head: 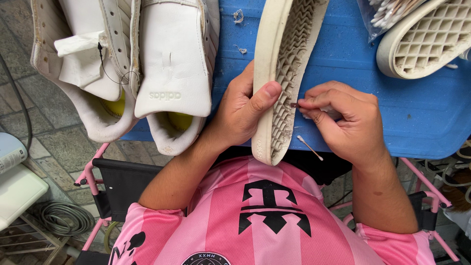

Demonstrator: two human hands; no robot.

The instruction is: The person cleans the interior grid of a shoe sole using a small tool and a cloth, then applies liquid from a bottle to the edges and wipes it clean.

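Note:
My left hand (240, 110) grips a white sneaker (283, 73) turned on its side, thumb pressed on the sole's edge, so its grooved, dirty sole faces right. My right hand (346, 122) pinches a small dark-tipped tool (295, 104) and holds its tip against the sole's grooves. A cotton swab (309, 147) lies on the blue table (417, 113) just under the right hand.
Two white sneakers (169, 73) (83, 68) lie at the table's left end, one stuffed with paper. Another shoe's waffle sole (427, 41) and a clear bag of cotton swabs (392, 12) sit at the far right. A coiled hose (61, 216) lies on the paved floor at left.

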